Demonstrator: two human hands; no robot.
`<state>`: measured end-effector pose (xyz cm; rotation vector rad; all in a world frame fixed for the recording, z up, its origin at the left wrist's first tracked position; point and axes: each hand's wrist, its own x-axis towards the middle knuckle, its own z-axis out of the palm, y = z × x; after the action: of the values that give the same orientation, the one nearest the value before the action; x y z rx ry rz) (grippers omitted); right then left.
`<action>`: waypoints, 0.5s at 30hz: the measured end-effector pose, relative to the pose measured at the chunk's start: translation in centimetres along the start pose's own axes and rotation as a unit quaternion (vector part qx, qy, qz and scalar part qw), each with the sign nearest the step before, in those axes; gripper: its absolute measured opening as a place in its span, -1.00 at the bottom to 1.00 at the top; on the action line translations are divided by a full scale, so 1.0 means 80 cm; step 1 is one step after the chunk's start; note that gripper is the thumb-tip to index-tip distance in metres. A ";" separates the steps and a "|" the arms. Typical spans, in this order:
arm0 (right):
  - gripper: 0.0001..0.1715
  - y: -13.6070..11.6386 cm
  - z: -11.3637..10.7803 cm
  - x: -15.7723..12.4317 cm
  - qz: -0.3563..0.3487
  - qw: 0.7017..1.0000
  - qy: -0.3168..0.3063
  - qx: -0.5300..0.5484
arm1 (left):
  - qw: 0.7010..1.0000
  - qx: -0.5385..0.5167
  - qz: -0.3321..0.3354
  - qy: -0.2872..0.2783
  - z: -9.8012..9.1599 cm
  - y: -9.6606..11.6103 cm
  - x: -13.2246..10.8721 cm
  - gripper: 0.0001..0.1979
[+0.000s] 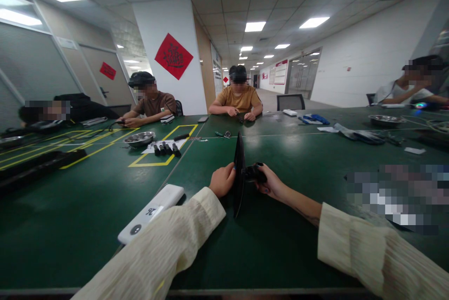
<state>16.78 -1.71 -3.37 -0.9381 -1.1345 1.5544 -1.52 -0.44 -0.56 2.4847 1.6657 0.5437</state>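
In the head view, the left hand holds an upright flat black panel above the near middle of the green table, the right hand gripping a black fitting just right of it.

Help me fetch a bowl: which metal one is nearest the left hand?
The metal bowl beside the white paper; the far-left bowl and right-side bowl are both farther from the left hand.
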 end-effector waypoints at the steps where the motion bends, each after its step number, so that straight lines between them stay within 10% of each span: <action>1: -0.74 0.000 0.000 0.000 0.001 1.000 0.000 0.000 | 1.000 0.002 0.001 -0.001 0.000 0.000 0.000 -0.63; 15: -0.74 -0.003 0.003 -0.002 0.001 1.000 0.007 -0.008 | 1.000 -0.016 0.002 0.002 0.003 -0.002 0.001 -0.59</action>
<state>16.64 -1.89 -3.09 -0.9599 -1.1384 1.5386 -1.55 -0.30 -0.78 2.4681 1.6399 0.5720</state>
